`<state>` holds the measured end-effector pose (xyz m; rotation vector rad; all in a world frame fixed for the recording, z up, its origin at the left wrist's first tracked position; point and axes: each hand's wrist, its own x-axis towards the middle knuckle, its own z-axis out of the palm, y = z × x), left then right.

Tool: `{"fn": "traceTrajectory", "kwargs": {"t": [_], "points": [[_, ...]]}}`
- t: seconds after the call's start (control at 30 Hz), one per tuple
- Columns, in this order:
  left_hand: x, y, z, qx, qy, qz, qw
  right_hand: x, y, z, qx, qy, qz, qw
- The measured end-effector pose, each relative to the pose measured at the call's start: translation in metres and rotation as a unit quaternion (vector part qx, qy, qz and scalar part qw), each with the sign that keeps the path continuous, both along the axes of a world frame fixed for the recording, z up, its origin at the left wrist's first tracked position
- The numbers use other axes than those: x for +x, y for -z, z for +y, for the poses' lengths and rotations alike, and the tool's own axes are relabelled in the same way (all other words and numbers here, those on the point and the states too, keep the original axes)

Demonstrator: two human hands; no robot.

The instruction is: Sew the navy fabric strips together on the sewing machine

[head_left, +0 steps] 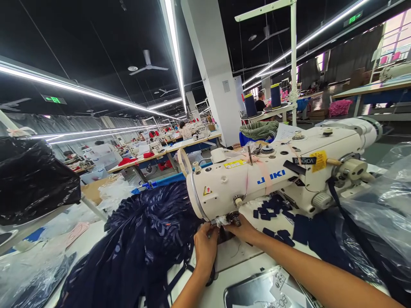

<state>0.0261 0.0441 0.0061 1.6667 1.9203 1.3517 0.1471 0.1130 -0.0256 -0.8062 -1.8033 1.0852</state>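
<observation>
- Left hand [204, 248]: mine, fingers bent, fingertips up under the needle end of the machine. What they grip is hidden; I cannot tell.
- Right hand [241, 229]: mine, reaching in from the other side, fingertips close to the left ones and partly covered by the machine's lower parts; I cannot tell whether they are pinched on anything.
- Sewing machine [224, 184]: one, white, blue lettering, standing on the white surface [212, 297] directly before me.
- Cloth [141, 231]: dark blue, large gathered heap, left of the machine and beside my left hand.
- Small pieces [284, 236]: dark blue, several, scattered beyond my right forearm.
- Tray [245, 288]: shiny, near edge, printed papers at its right.
- Strap [348, 220]: dark, hanging at the machine's right end.
- Clear plastic [385, 188]: far right, crumpled.
- Black bag [38, 184]: far left.
- Thread cones [249, 105]: two, dark blue, on a stand behind the machine.
</observation>
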Motion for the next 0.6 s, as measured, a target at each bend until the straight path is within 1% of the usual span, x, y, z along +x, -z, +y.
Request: {"fn": "traceTrajectory", "kwargs": {"t": [0.27,0.43,0.5,0.6], "points": [[-0.0006,0.0,0.0027,-0.017,0.003,-0.007,1.0,-0.0042,0.0058,0.0006,-0.005,0.024,0.036,0.999],[-0.0016,0.0019,0.0049,-0.022,0.001,-0.011,1.0,-0.0077,0.0042,-0.0032,0.003,0.009,0.078,0.997],[-0.0017,0.0021,0.0052,-0.023,0.001,-0.012,1.0,-0.0089,0.0038,-0.0042,0.003,0.013,0.073,0.997],[-0.0015,0.0019,0.0052,-0.023,-0.003,-0.01,1.0,-0.0086,0.002,-0.0051,-0.005,0.031,0.037,0.999]]}}
